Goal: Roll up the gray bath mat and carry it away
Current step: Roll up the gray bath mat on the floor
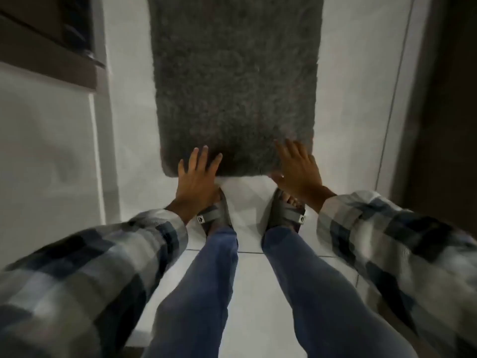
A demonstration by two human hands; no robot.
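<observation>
The gray shaggy bath mat (236, 81) lies flat on the white tiled floor, stretching away from me. My left hand (197, 177) rests with fingers spread on the mat's near left corner. My right hand (296, 167) lies flat, fingers apart, on the near right corner. Neither hand has hold of the mat; its near edge is flat on the floor. My feet in gray slippers stand just behind that edge.
A white wall with a dark wooden ledge (49, 60) runs along the left. A dark door or frame (444, 112) stands on the right. White floor tiles (124, 140) show on both sides of the mat and under my legs.
</observation>
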